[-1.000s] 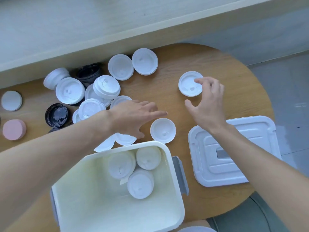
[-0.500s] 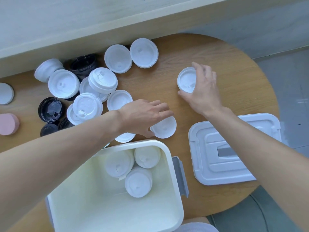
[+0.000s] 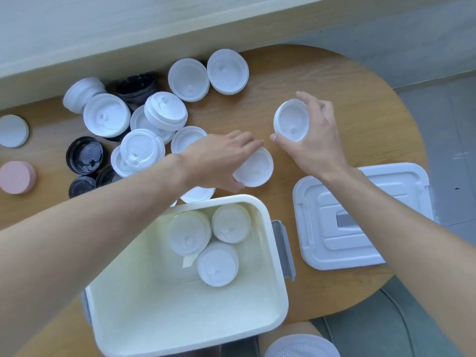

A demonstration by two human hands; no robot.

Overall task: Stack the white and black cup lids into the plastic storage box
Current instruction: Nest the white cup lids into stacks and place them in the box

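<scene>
The plastic storage box [image 3: 268,256] stands open at the near table edge with three stacks of white lids [image 3: 219,243] inside. My right hand [image 3: 316,140] holds a white lid [image 3: 292,122] tilted up off the table. A second white lid [image 3: 256,167] lies on the table just beyond the box; my left hand [image 3: 219,163] rests on its left edge, fingers closing around it. Several loose white lids [image 3: 154,130] and black lids [image 3: 85,155] are heaped at the left and far side of the table.
The box's white cover [image 3: 360,220] lies flat to the right of the box. A pink disc [image 3: 16,177] and a grey disc [image 3: 13,130] sit at the far left. A pale wall ledge [image 3: 128,34] borders the round wooden table [image 3: 360,104].
My right hand has picked the far white lid up off the table and tilted it. My left hand has moved right onto the lid beside the box.
</scene>
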